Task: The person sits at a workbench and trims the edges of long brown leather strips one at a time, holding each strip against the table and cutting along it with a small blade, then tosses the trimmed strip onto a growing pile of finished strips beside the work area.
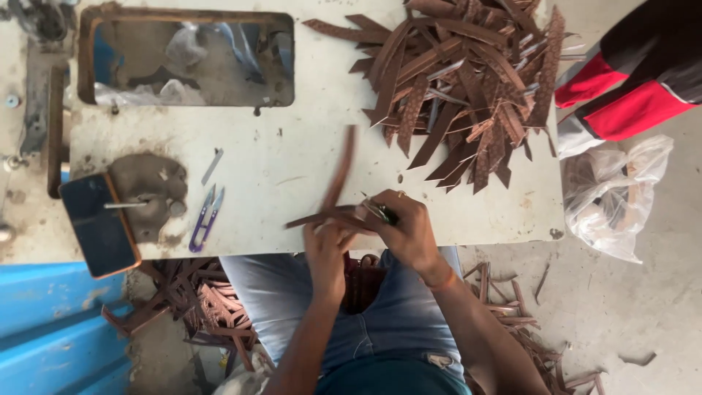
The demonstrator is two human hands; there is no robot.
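At the lower middle of the frame we pinch a brown leather strip in our left hand, its end blurred and pointing up, while our right hand is closed around a small green-handled cutter touching the strip. We judge the trimming step is in hand; the next move calls for a steady strip and a clean snip. The pile of strips lies upper right, purple thread snips left on the table.
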